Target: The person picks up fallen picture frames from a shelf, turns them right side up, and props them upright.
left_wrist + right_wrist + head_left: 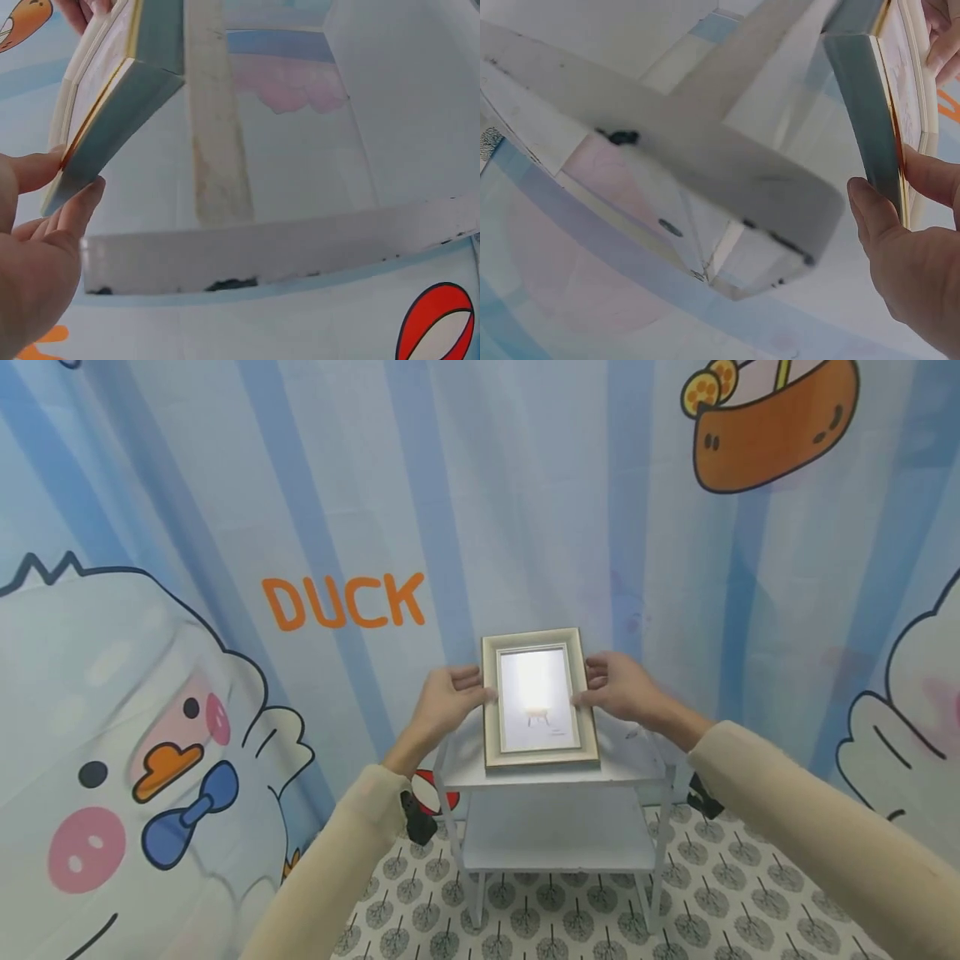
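A picture frame (pixel 492 727) with a pale gold border and a small stool pictured behind its shiny glass is upright in the head view, over the top of a white shelf stand (pixel 618 760). My left hand (pixel 448 700) grips its left edge, thumb on the front and fingers behind. On the opposite edge my right hand (pixel 618 689) pinches the frame the same way. The left wrist view shows the frame's side (pixel 112 112) between thumb and fingers of the left hand (pixel 37 247). In the right wrist view, the right hand (pixel 915 240) holds the other side.
A lower shelf (pixel 558 831) lies beneath the stand's top. Behind hangs a blue-striped curtain (pixel 517 510) printed with ducks and the word DUCK. The floor (pixel 555 918) carries a tree pattern. Chipped paint marks the stand's white rim (pixel 300 251).
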